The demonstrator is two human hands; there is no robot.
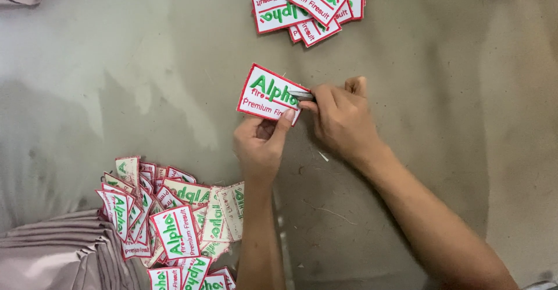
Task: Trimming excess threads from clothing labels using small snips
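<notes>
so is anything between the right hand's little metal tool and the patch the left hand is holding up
Nothing visible is. The right hand has the metal tool right at the edge of the patch, which the left hand pinches at its lower edge. Both patch piles lie well clear.

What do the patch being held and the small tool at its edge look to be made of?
The patch looks like stitched fabric: matte white face, raised red border, green lettering. The tool in the right hand seems metal, judging by its grey glint; mostly hidden. The left hand grips the patch.
</notes>
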